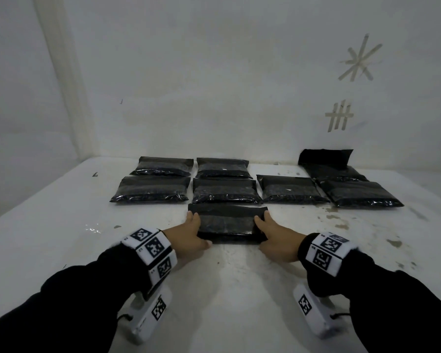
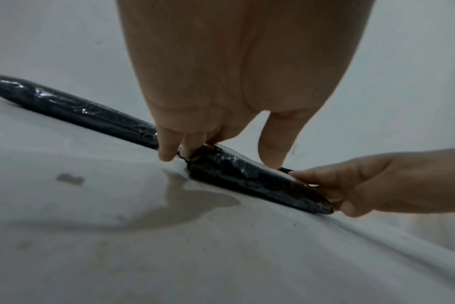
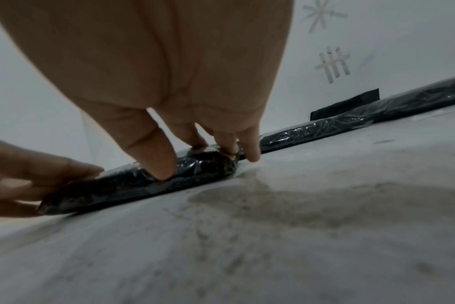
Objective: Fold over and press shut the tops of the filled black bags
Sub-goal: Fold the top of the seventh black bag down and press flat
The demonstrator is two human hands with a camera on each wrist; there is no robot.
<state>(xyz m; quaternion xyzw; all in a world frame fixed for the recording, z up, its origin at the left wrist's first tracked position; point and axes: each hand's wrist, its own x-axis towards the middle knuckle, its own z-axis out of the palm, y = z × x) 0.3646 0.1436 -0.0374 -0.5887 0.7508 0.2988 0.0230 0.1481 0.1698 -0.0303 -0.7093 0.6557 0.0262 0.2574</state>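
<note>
while both hands point(image 1: 192, 233) point(image 1: 275, 238) grip bag point(image 1: 227, 222) | head alone: seven bags point(image 1: 224, 191)

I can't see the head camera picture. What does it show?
Two hands, left hand and right hand, grip the ends of a black bag on a white table. Seven more black bags lie behind it.

Count, head view:

- Filled black bags: 8 in all.
  - Far row: 3 point(image 1: 163, 166) point(image 1: 222, 168) point(image 1: 334, 165), the rightmost with its top flap standing up.
  - Middle row: 4 point(image 1: 152, 189) point(image 1: 225, 191) point(image 1: 292, 188) point(image 1: 359, 193).
  - Near centre: 1 point(image 1: 227, 222).
- Hands: 2 point(image 1: 189, 236) point(image 1: 278, 240).
- Tape marks on wall, upper right: 2 point(image 1: 359, 58) point(image 1: 339, 115).
- Wrist bands with printed codes: 2 point(image 1: 150, 250) point(image 1: 329, 250).
</note>
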